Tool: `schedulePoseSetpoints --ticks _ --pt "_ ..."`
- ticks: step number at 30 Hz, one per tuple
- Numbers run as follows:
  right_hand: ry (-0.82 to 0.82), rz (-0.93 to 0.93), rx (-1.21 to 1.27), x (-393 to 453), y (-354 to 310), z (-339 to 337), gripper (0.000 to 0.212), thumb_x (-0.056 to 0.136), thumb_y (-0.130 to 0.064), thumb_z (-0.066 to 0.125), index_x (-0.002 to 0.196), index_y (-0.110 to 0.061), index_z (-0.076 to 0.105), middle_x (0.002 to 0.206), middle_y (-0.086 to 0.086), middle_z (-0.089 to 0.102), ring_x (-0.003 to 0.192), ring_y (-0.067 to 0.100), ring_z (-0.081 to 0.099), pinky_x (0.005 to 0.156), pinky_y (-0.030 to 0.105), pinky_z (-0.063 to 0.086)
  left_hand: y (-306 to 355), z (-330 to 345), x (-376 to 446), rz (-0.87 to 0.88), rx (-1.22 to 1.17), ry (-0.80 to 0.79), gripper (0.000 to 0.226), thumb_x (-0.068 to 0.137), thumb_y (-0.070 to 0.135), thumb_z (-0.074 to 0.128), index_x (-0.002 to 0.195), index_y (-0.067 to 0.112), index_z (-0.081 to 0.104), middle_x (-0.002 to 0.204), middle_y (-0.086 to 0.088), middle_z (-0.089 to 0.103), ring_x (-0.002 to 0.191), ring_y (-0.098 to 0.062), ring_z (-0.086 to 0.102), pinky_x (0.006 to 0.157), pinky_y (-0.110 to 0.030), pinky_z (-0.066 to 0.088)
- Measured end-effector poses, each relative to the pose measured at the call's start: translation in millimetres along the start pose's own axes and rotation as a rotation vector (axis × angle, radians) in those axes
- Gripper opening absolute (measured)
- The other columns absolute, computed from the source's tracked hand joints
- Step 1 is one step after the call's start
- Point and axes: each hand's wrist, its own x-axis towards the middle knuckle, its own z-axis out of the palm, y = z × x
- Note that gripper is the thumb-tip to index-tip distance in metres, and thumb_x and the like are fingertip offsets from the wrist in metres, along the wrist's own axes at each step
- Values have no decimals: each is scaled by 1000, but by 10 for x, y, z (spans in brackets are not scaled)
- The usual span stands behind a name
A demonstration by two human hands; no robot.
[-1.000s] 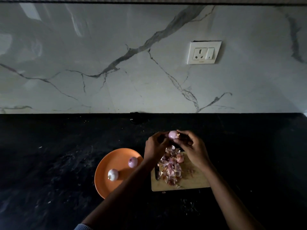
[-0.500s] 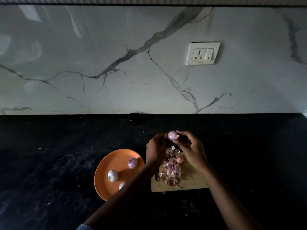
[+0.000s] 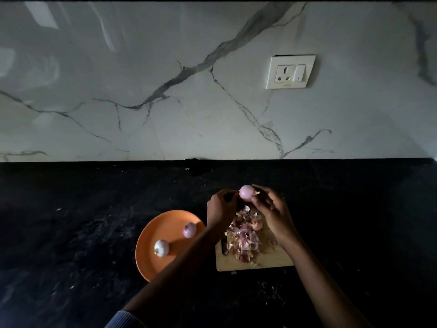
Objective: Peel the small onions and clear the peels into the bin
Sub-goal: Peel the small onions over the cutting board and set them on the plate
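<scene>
Marble wall [image 3: 142, 79] with grey veins fills the upper frame, a white socket [image 3: 290, 71] at upper right. Below it runs a black counter [image 3: 71, 221]. Left of centre sits an orange plate [image 3: 153, 235] with two peeled onions [image 3: 189, 230], one pinkish, one whiter. Right of it a wooden board [image 3: 272, 261] carries a heap of peels [image 3: 243, 240]. Above the board, the left hand [image 3: 221, 210] and right hand [image 3: 273, 213] pinch a smooth, pale pink onion [image 3: 247, 192] between fingertips; a papery scrap sticks out at its right end.
</scene>
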Motion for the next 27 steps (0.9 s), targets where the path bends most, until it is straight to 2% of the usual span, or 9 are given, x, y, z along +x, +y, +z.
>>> schedulePoseSetpoints --ticks 3,5,7,9,11,14,18,23,27 --pt "-10 31 42 -3 -10 -33 36 97 -34 64 132 -41 60 132 -7 62 111 1 65 68 22 58 15 47 -3 -80 -174 -119 13 85 39 66 94 35 74 95 -2 77 87 -18 74 87 -46 59" --pt "-13 55 75 39 2 -70 38 95 -33 66 131 -43 61 133 -5 63 114 5 65 80 29 60 86 55 -30 -104 -322 -182 18 94 25 65 110 19 71 105 -14 74 84 -19 73 78 -35 61" --pt "-17 43 33 72 14 -116 42 88 -49 69 129 -45 62 133 -7 65 121 12 62 101 43 53 138 42 -42 -107 -382 -221 24 100 16 58 121 6 65 106 -19 70 82 -17 70 71 -24 58" --pt "-27 20 -44 83 5 -156 48 85 -61 67 130 -44 61 131 -11 66 122 10 62 105 45 50 159 23 -36 -90 -409 -236 28 100 16 58 123 2 65 109 -20 71 93 -25 70 82 -32 57" --pt "-33 -25 -136 88 -47 -168 47 89 -60 64 132 -42 61 129 -15 66 121 4 61 105 40 51 153 2 -12 -85 -428 -232 30 97 18 63 122 3 67 110 -18 73 101 -29 70 92 -42 54" --pt "-35 -79 -213 105 -109 -188 43 93 -50 59 133 -35 62 130 -14 66 120 -2 60 104 27 50 126 -21 21 -41 -381 -217 33 90 26 73 119 10 70 107 -12 75 102 -27 72 94 -40 56" --pt "8 -111 -351 148 -150 -154 40 93 -48 63 128 -29 67 124 -16 68 116 -4 60 94 6 44 84 -20 40 32 -292 -221 48 78 39 81 120 17 72 107 -2 77 103 -22 72 99 -49 53" --pt "32 -116 -369 187 -144 -118 36 91 -48 67 122 -28 69 121 -16 69 115 -2 62 99 19 49 106 -43 29 48 -247 -185 47 78 39 81 120 21 72 105 4 77 99 -16 73 97 -52 54" --pt "47 -116 -363 171 -144 -78 34 92 -43 68 122 -26 70 121 -14 70 115 -1 62 97 12 47 93 -70 -1 62 -246 -144 42 81 35 81 119 20 72 104 5 77 98 -13 73 94 -48 56"
